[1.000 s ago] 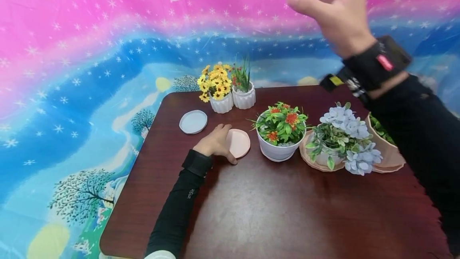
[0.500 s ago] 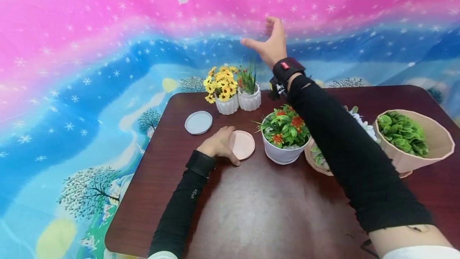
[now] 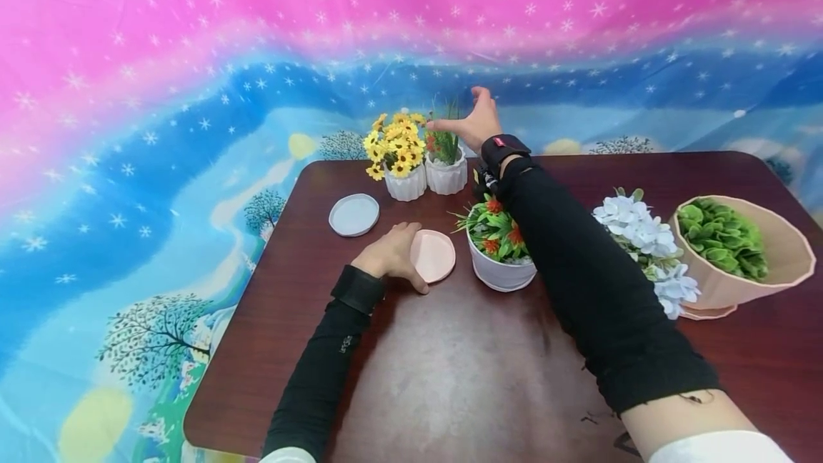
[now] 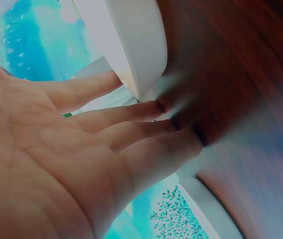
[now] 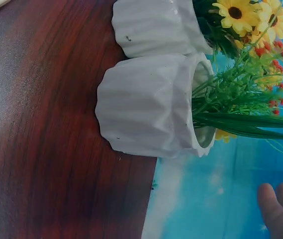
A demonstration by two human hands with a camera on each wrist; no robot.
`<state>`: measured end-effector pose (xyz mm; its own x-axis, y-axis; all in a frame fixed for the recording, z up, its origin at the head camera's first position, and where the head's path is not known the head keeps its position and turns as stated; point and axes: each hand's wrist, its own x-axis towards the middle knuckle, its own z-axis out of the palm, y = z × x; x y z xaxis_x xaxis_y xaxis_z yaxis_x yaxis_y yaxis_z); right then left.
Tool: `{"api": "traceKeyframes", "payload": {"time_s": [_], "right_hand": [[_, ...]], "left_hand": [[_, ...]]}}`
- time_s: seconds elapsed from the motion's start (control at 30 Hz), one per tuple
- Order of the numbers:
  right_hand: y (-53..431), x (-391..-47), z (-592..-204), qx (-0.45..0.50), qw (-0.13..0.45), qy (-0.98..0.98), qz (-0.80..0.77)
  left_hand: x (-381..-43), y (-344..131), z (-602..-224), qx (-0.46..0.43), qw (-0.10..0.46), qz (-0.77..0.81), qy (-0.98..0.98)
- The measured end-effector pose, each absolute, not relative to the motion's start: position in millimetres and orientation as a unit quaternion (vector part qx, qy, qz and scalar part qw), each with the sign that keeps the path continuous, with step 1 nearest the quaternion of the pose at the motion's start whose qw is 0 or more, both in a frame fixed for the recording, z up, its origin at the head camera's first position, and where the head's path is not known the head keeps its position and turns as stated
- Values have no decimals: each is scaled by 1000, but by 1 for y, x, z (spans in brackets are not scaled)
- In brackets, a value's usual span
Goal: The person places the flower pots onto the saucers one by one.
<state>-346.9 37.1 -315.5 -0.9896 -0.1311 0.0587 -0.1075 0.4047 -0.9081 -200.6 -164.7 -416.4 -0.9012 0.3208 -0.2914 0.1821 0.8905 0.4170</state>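
Observation:
My left hand (image 3: pixel 388 254) rests at the left side of a small pink saucer (image 3: pixel 436 256) on the table. In the left wrist view its fingers (image 4: pixel 156 154) reach out straight, fingertips at the table and right by the saucer's edge. My right hand (image 3: pixel 476 123) is raised at the back, fingers spread and holding nothing. It is nearest to a white fluted pot (image 5: pixel 141 104) of green grass and small red flowers. A matching white pot (image 3: pixel 406 183) of yellow daisies stands close beside it. Only the right fingers (image 5: pixel 270 201) show in the right wrist view.
A pale grey-blue saucer (image 3: pixel 355 214) lies left of the pink one. A white pot (image 3: pixel 501 271) with orange flowers sits under my right forearm. Further right are pale blue flowers (image 3: pixel 636 227) and a large peach pot (image 3: pixel 794 270) of green leaves. A printed cloth (image 3: pixel 257 56) hangs behind the table.
My right hand has swung left from high on the right, then come down toward the pot of grass. The left hand stays at the pink saucer.

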Motion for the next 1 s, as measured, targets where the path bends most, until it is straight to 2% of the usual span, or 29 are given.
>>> {"api": "traceKeyframes", "payload": {"time_s": [0.1,0.2,0.37,0.5,0.6,0.77,1.0], "right_hand": [[38,-345,-308,-83,37,839,-536],[35,-340,-287,-87,33,820,-564],[13,-329,-243,-54,-23,701,-711],[-19,-316,-231,-16,-70,590,-804],[-44,-307,-241,-11,-99,554,-826],[-72,-293,-281,29,-135,564,-814],[-81,-282,-341,103,-165,582,-790]], "left_hand": [[-200,-164,-417,140,183,193,954],[-200,-162,-417,144,183,188,954],[-199,-163,-415,136,175,175,959],[-197,-167,-414,128,179,192,956],[-198,-170,-414,130,185,204,953],[-200,-170,-414,143,186,222,946],[-194,-167,-410,76,224,262,936]]}}
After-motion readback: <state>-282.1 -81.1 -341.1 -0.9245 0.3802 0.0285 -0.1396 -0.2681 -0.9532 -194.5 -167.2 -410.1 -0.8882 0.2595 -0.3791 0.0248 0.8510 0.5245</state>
